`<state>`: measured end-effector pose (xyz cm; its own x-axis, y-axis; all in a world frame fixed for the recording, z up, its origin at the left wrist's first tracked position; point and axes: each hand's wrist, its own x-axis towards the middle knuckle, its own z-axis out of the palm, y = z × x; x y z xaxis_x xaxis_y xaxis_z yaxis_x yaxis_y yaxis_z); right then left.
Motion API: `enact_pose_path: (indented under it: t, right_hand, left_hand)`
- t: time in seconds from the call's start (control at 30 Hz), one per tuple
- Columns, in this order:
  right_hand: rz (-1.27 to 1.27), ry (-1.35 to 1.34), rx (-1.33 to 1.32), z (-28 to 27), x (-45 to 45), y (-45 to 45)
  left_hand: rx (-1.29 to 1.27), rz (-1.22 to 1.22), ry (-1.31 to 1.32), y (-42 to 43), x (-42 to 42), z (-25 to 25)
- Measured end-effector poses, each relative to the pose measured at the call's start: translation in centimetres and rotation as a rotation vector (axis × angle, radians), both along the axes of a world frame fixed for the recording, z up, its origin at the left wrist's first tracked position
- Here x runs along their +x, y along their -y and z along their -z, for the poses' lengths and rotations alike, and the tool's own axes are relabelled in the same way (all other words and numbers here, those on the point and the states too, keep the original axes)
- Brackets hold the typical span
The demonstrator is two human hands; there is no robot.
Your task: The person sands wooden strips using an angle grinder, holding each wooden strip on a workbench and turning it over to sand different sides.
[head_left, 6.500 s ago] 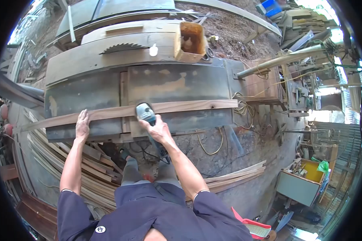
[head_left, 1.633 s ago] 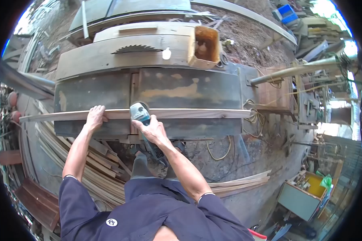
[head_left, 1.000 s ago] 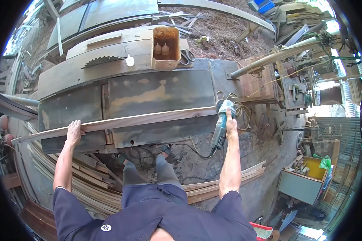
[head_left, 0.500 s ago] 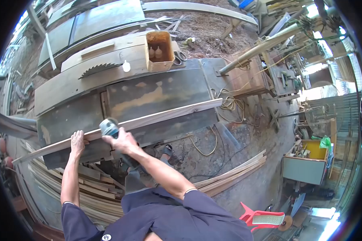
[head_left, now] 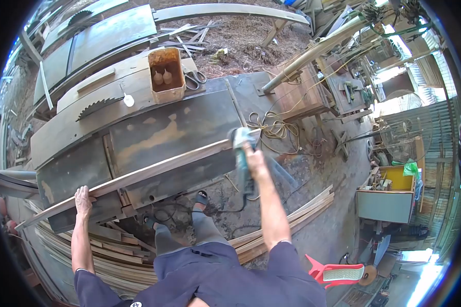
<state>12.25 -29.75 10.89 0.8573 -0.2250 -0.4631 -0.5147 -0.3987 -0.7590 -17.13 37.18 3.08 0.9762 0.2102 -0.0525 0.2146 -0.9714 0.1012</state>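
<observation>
Right hand point(head_left: 256, 161) closed round the power tool point(head_left: 242, 166), at one end of the strip point(head_left: 159, 168); left hand point(head_left: 84, 201) on the strip, how tightly closed I cannot tell; strip spans both hands and past the left, bench point(head_left: 200, 115) beneath

One power tool point(head_left: 241, 166), two sawblades point(head_left: 98, 106), perhaps three bottles point(head_left: 167, 78)

Power tool point(head_left: 241, 161) shifted rightward, at end of board point(head_left: 169, 165)
</observation>
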Motion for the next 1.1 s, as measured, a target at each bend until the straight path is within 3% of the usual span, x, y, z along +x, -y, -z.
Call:
enact_pose_path:
  t: [0.13, 0.27, 0.47, 0.6, 0.73, 0.8, 0.93, 1.1]
  right_hand:
    - [0.190, -0.055, 0.203, -0.3, 4.9, 6.6]
    - [0.061, -0.135, 0.187, -2.9, 1.7, 3.5]
    - [-0.305, -0.007, -0.030, -1.6, -8.0, -11.4]
    - [-0.547, -0.177, -0.106, -4.9, -13.8, -24.6]
    - [-0.781, -0.264, 0.058, -5.8, -18.2, -34.7]
    - [-0.858, -0.214, 0.017, -5.2, -19.7, -37.5]
    - [-0.847, -0.244, 0.056, -5.7, -18.7, -34.6]
    - [-0.532, -0.195, -0.096, -6.5, -14.2, -21.8]
  left_hand:
    - [0.012, -0.018, -0.010, 0.5, -0.3, 0.1]
    - [0.071, -0.031, 0.049, 1.8, -0.4, -0.8]
    - [0.064, 0.019, 0.159, 2.6, -1.3, -0.9]
    - [0.094, 0.020, 0.211, 2.4, -1.8, 0.2]
    - [0.096, 0.016, 0.225, 2.5, -2.2, 0.1]
    - [0.107, 0.018, 0.250, 2.9, -2.1, -0.1]
    - [0.128, 0.014, 0.249, 2.9, -2.1, -0.3]
    - [0.131, -0.001, 0.241, 3.1, -1.7, -0.3]
